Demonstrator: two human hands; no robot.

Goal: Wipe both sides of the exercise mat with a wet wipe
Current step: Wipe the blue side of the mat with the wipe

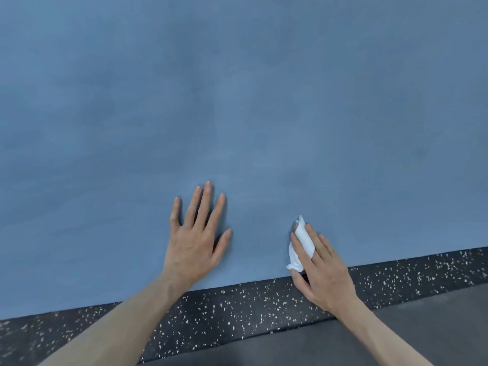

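The left hand [194,241] presses flat, fingers spread, on the blue exercise mat [237,101]. Just beside it, the right hand [320,270] pinches a wet wipe [301,244] mid-wipe. Next, probably sweep outward.

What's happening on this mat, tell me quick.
A person is cleaning a blue exercise mat spread on a speckled black floor. The left hand lies flat on the mat near its front edge, fingers spread. The right hand holds a white wet wipe wrapped around its fingers, against the mat at that edge.
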